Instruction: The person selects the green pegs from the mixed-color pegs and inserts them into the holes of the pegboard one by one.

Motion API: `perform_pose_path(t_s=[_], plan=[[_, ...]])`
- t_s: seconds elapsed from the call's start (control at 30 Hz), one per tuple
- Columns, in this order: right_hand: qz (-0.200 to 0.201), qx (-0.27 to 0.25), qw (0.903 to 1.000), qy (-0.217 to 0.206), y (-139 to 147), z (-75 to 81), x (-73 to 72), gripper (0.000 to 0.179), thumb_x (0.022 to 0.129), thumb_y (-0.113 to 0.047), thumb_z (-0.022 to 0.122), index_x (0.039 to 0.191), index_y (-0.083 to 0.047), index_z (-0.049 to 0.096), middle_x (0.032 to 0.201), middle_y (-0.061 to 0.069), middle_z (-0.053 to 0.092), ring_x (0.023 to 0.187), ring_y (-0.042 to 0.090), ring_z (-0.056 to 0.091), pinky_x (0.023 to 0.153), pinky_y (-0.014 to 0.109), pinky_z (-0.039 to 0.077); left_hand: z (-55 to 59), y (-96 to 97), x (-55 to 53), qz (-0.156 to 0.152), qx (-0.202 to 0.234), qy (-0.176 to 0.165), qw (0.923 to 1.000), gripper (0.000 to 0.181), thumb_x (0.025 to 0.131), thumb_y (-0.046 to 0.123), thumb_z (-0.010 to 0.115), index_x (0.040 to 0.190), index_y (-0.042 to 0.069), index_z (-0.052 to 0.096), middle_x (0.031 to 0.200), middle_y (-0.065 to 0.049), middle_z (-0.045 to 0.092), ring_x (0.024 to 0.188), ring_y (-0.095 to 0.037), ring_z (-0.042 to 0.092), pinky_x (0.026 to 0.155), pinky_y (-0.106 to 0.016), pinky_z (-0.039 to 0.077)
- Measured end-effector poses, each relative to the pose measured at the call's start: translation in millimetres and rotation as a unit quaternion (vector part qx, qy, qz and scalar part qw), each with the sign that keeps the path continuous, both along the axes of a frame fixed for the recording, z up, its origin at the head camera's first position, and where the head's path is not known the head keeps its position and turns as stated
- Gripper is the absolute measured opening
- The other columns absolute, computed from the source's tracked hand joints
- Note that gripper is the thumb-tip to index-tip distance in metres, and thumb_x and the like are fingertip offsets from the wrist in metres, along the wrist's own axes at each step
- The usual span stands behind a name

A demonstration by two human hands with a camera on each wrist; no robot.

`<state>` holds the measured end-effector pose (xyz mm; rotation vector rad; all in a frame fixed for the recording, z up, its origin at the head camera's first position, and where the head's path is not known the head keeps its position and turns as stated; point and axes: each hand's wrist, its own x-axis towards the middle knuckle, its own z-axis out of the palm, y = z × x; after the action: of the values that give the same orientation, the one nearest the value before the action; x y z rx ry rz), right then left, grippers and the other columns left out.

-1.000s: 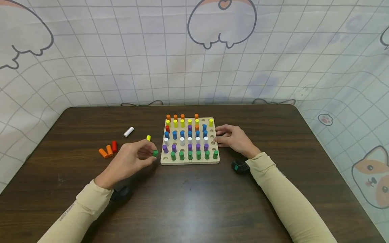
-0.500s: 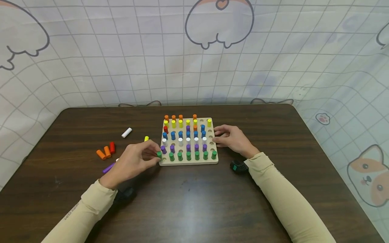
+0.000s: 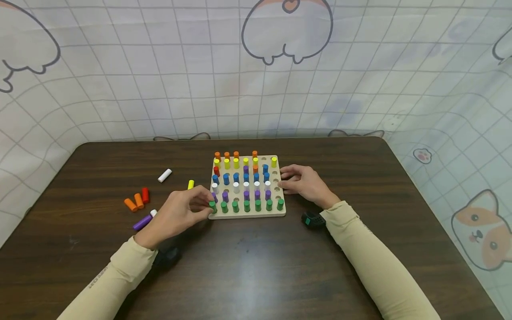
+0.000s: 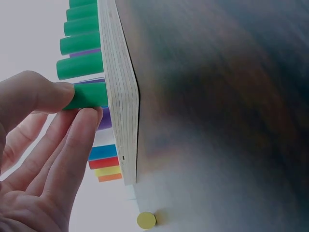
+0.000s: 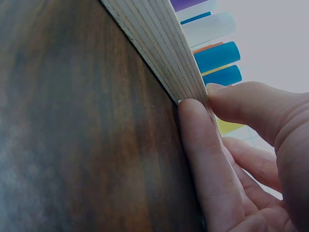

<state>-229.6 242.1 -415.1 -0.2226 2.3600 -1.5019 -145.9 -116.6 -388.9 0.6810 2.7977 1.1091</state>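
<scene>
A wooden pegboard (image 3: 248, 216) lies on the table, with rows of coloured pegs upright in its holes. At its near left corner my left hand (image 3: 180, 213) pinches a green peg (image 4: 89, 95) between thumb and fingertips. That peg stands upright at the end of the front row of green pegs (image 3: 246, 206), its lower end at the board's top face. On the opposite side, my right hand (image 3: 306, 184) holds the board's right edge, thumb (image 5: 241, 99) on the upper rim and a finger along the layered side. Several holes near that edge hold no pegs.
Loose pegs lie left of the board: white (image 3: 165, 175), yellow (image 3: 191, 184), red (image 3: 146, 195), two orange (image 3: 138, 201) and purple (image 3: 142, 222). Another white peg (image 3: 154, 213) is partly behind my left wrist. A patterned cloth (image 3: 192, 71) hangs behind the table (image 3: 248, 266).
My left hand has moved right with the green peg, from beside the board to the corner of its front row. The purple peg has come into sight. My right hand stays on the edge.
</scene>
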Motion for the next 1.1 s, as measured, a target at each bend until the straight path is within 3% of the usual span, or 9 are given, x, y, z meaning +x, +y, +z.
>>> perform_pose_path(t_s=[0.43,0.77,0.97,1.1], plan=[[0.004,-0.002,1.0000,0.007,0,-6.8,4.2,0.051,0.096,-0.024,0.074,0.142,-0.009,0.058,0.131,0.016,0.063,0.105,0.019,0.072,0.088,0.034,0.065,-9.0,-1.2,0.1,-0.009,-0.007,-0.002,0.9999,0.021,0.089,0.009,0.080,0.107,0.010,0.069,0.104,-0.005,0.077,0.093,-0.017,0.077,0.085,-0.036,0.066],[0.006,0.005,0.9999,0.012,3,-9.2,11.5,0.050,0.097,-0.024,0.074,0.142,-0.009,0.058,0.131,0.017,0.064,0.102,0.018,0.074,0.087,0.034,0.066,-6.6,-9.7,5.3,-0.012,-0.012,-0.008,0.9998,0.018,0.090,0.013,0.079,0.107,0.014,0.073,0.104,-0.001,0.077,0.093,-0.013,0.076,0.085,-0.035,0.066],[0.007,-0.006,1.0000,0.002,0,-11.0,8.4,0.050,0.096,-0.024,0.074,0.141,-0.009,0.059,0.130,0.015,0.064,0.104,0.018,0.074,0.087,0.034,0.065,-2.7,-27.8,5.9,0.005,-0.020,0.022,0.9995,0.013,0.093,0.015,0.077,0.105,0.017,0.073,0.100,0.004,0.077,0.091,-0.012,0.075,0.083,-0.033,0.066],[0.005,-0.007,1.0000,0.004,0,-7.5,5.3,0.048,0.096,-0.025,0.074,0.140,-0.010,0.060,0.128,0.015,0.065,0.102,0.019,0.075,0.086,0.035,0.066,0.0,-44.0,1.7,0.030,-0.031,0.069,0.9966,0.011,0.092,0.014,0.078,0.102,0.018,0.074,0.096,0.004,0.078,0.087,-0.010,0.075,0.080,-0.030,0.066]])
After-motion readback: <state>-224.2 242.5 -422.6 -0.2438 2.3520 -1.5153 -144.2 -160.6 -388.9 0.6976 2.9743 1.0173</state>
